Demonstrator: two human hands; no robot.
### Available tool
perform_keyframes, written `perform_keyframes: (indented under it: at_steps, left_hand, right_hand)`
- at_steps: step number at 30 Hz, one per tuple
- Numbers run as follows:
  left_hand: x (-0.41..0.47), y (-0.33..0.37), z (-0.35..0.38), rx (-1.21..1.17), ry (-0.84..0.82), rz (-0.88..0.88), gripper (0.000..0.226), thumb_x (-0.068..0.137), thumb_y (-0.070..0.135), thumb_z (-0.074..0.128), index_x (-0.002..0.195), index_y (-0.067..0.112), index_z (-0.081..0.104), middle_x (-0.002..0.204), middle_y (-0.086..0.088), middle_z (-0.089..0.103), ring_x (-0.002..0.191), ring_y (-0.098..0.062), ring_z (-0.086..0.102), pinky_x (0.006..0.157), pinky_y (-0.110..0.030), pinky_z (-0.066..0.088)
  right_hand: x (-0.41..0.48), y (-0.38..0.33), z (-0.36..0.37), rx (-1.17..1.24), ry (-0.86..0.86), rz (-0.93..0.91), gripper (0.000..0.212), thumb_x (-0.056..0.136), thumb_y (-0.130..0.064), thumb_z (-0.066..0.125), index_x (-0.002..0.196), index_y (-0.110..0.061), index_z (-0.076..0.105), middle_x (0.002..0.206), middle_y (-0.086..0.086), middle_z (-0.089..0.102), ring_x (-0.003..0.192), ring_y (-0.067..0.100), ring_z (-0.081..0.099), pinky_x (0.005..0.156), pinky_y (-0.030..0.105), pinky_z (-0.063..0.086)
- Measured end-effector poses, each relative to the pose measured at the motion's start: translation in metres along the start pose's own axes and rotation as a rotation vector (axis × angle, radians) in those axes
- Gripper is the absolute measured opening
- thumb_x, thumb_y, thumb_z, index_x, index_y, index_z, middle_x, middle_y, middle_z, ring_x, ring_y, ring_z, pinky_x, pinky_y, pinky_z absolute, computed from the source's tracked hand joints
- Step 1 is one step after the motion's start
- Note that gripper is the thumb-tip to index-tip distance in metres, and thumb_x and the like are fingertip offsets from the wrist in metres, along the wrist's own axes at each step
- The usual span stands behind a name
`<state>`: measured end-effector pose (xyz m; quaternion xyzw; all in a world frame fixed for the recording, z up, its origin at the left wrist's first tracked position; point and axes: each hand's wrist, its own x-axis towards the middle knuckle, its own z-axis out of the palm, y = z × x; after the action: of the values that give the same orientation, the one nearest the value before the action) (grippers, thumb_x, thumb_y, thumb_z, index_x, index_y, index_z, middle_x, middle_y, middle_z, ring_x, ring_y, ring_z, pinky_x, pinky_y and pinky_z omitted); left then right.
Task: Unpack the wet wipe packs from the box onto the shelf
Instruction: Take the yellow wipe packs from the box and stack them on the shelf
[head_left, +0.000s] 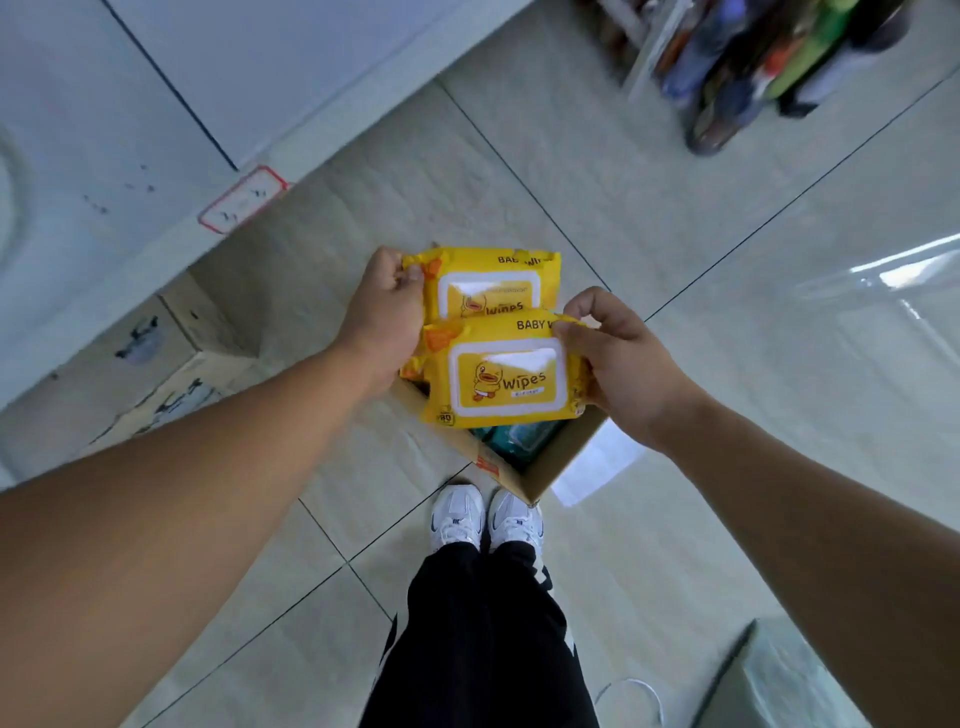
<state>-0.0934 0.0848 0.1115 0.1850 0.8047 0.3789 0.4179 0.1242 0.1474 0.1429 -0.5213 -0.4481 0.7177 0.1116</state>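
Observation:
Two yellow baby wipe packs hang above an open cardboard box (558, 460) on the tiled floor. My left hand (384, 317) grips the left end of the farther pack (493, 283). My right hand (618, 364) pinches the right edge of the nearer pack (506, 376), which overlaps the farther one. Inside the box, below the packs, a teal pack (524, 441) shows. The white shelf (130, 171) runs along the left, with a red-framed price label (241, 200) on its edge.
A second cardboard box (156, 379) sits under the shelf at the left. My white shoes (485, 519) stand right behind the open box. Another rack with dark bottles (753, 67) stands at the top right. A grey object (769, 680) lies at the bottom right.

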Motion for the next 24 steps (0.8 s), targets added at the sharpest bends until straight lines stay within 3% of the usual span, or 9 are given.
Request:
perform_keyframes:
  at_steps: [3, 5, 9, 11, 14, 17, 20, 24]
  left_hand:
    - [-0.033, 0.049, -0.021, -0.119, -0.031, -0.03, 0.021, 0.103, 0.03, 0.046, 0.083, 0.027, 0.049, 0.088, -0.005, 0.057, 0.077, -0.02, 0.055, 0.069, -0.044, 0.05]
    - [-0.055, 0.08, -0.038, -0.206, -0.062, -0.085, 0.019, 0.104, 0.028, 0.047, 0.086, 0.027, 0.053, 0.097, -0.008, 0.062, 0.083, -0.025, 0.061, 0.069, -0.048, 0.052]
    - [-0.091, 0.136, -0.078, -0.214, -0.03, -0.076, 0.015, 0.089, 0.044, 0.052, 0.085, 0.032, 0.06, 0.103, -0.016, 0.07, 0.095, -0.038, 0.07, 0.075, -0.06, 0.057]
    - [-0.108, 0.164, -0.099, -0.207, -0.035, -0.046, 0.013, 0.087, 0.043, 0.051, 0.084, 0.035, 0.062, 0.097, -0.012, 0.072, 0.094, -0.038, 0.071, 0.078, -0.06, 0.057]
    - [-0.14, 0.208, -0.13, -0.218, -0.028, -0.016, 0.014, 0.094, 0.026, 0.055, 0.084, 0.033, 0.062, 0.096, -0.011, 0.074, 0.093, -0.035, 0.072, 0.077, -0.054, 0.058]
    - [-0.17, 0.247, -0.161, -0.23, -0.013, 0.042, 0.019, 0.098, 0.017, 0.055, 0.084, 0.029, 0.061, 0.087, -0.01, 0.073, 0.082, -0.03, 0.071, 0.067, -0.041, 0.055]
    - [-0.199, 0.286, -0.192, -0.268, 0.012, 0.127, 0.015, 0.101, 0.007, 0.05, 0.091, 0.016, 0.058, 0.066, -0.001, 0.066, 0.06, -0.018, 0.062, 0.048, -0.022, 0.047]
    - [-0.233, 0.335, -0.237, -0.28, 0.023, 0.231, 0.012, 0.106, 0.019, 0.049, 0.104, 0.009, 0.056, 0.077, -0.009, 0.068, 0.074, -0.025, 0.066, 0.062, -0.035, 0.053]
  right_hand:
    - [-0.026, -0.053, 0.011, 0.064, 0.045, -0.011, 0.028, 0.101, -0.014, 0.055, 0.075, -0.024, 0.05, 0.055, -0.008, 0.057, 0.047, 0.015, 0.048, 0.05, 0.023, 0.036]
    - [-0.044, -0.086, 0.017, 0.127, 0.082, 0.01, 0.029, 0.102, -0.018, 0.055, 0.074, -0.025, 0.053, 0.061, -0.002, 0.06, 0.055, 0.021, 0.05, 0.056, 0.031, 0.039]
    - [-0.093, -0.161, 0.028, 0.198, 0.017, 0.074, 0.017, 0.102, -0.035, 0.056, 0.087, -0.028, 0.056, 0.091, 0.003, 0.076, 0.081, 0.032, 0.075, 0.063, 0.053, 0.059]
    - [-0.118, -0.196, 0.034, 0.164, -0.07, 0.053, 0.015, 0.099, -0.038, 0.06, 0.105, -0.025, 0.057, 0.106, 0.004, 0.077, 0.091, 0.032, 0.077, 0.064, 0.051, 0.062]
    - [-0.153, -0.238, 0.043, 0.098, -0.223, -0.012, 0.032, 0.097, -0.022, 0.063, 0.127, -0.014, 0.058, 0.115, 0.008, 0.076, 0.1, 0.029, 0.076, 0.079, 0.047, 0.063]
    - [-0.185, -0.275, 0.053, 0.083, -0.313, -0.075, 0.033, 0.097, -0.007, 0.06, 0.13, -0.005, 0.06, 0.119, 0.015, 0.074, 0.105, 0.032, 0.074, 0.089, 0.047, 0.061]
    - [-0.212, -0.305, 0.063, 0.065, -0.334, -0.153, 0.035, 0.095, -0.006, 0.06, 0.13, -0.004, 0.059, 0.122, 0.016, 0.073, 0.112, 0.032, 0.071, 0.094, 0.046, 0.059]
    - [-0.242, -0.347, 0.082, 0.0, -0.324, -0.29, 0.031, 0.095, -0.011, 0.063, 0.127, -0.013, 0.062, 0.12, 0.01, 0.074, 0.113, 0.032, 0.071, 0.099, 0.051, 0.055]
